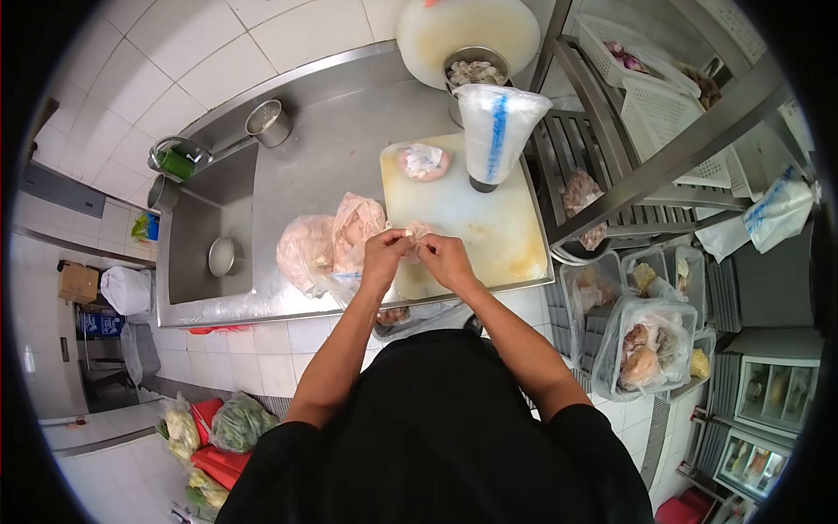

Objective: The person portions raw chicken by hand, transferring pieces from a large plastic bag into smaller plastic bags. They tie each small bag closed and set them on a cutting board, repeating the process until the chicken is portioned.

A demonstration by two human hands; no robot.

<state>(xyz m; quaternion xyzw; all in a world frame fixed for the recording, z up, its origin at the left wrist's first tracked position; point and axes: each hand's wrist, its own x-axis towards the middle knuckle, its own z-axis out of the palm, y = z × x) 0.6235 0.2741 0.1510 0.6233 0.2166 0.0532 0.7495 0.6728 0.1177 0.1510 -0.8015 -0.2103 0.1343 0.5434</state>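
My left hand (387, 258) and my right hand (446, 263) pinch a small clear plastic bag (420, 230) with something pinkish inside. They are over the left front part of a white cutting board (502, 249). Just left of my left hand sit a large plastic bag of pale pink pieces (301, 253) and a second pink bag (356, 225) that looks open at the top. Farther back on the board lies a tied pinkish bag (423, 162). A stack of clear plastic bags with a blue stripe (497, 127) stands at the board's back right.
A metal pot of greyish pieces (477, 70) stands behind the board. The sink (205, 227) is at the left, with a small bowl (223, 256). A metal rack (602, 192) borders the right side; plastic tubs of bagged food (646, 349) stand below it.
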